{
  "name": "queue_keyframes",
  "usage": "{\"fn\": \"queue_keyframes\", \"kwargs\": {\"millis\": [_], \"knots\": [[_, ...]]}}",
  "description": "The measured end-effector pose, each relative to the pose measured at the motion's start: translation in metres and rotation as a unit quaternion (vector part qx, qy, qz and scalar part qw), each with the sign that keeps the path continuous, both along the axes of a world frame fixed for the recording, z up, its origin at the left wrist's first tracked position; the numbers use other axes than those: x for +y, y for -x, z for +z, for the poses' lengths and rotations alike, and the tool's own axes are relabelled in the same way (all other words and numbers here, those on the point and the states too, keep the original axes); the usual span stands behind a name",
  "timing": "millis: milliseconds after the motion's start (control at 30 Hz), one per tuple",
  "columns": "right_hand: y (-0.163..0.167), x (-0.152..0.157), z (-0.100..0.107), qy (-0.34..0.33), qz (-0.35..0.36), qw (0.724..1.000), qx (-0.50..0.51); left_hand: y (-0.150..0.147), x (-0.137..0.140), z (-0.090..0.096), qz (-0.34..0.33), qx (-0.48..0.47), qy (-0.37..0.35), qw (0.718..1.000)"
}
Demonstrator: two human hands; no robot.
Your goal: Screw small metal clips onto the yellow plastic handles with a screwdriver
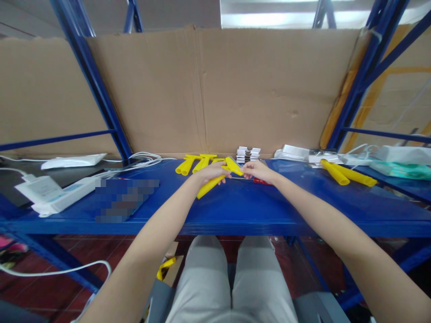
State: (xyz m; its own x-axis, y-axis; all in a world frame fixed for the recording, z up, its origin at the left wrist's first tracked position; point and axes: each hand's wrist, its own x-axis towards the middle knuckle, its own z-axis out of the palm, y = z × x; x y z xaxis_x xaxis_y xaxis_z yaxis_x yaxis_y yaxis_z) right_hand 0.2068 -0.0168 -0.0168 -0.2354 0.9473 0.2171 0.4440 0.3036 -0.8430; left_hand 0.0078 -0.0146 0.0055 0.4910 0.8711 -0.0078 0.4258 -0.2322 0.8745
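My left hand (215, 172) is closed around a yellow plastic T-shaped handle (210, 187), its round grip slanting down to the left and its flat head tilted up to the right. At the right end of that head, my right hand (256, 171) has its fingertips pinched together; whatever small thing may be in them is hidden. Beneath the right hand lies a red-handled tool (261, 181) with a thin shaft, perhaps a screwdriver. Several more yellow T-shaped handles (187, 165) rest behind my left hand. A stack of small white and black pieces (248, 154) stands behind both hands.
Two yellow tubular handles (348, 172) lie at the right, near white packets (292, 152). At the left are a white power strip (67, 195), a charger (39, 188), cables and a blurred flat object (126, 199). Cardboard (235, 89) backs the blue shelf (235, 211), between blue posts (97, 89).
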Motion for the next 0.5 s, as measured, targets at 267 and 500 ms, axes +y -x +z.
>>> {"fn": "queue_keyframes", "kwargs": {"millis": [267,500], "knots": [[0.002,0.004,-0.003,-0.004,-0.020,1.000,-0.005,-0.006,-0.002,-0.002,0.073,0.160,-0.169,0.970],[0.004,0.001,-0.001,-0.004,-0.007,1.000,0.017,-0.003,0.010,-0.010,0.045,0.160,-0.276,0.946]]}}
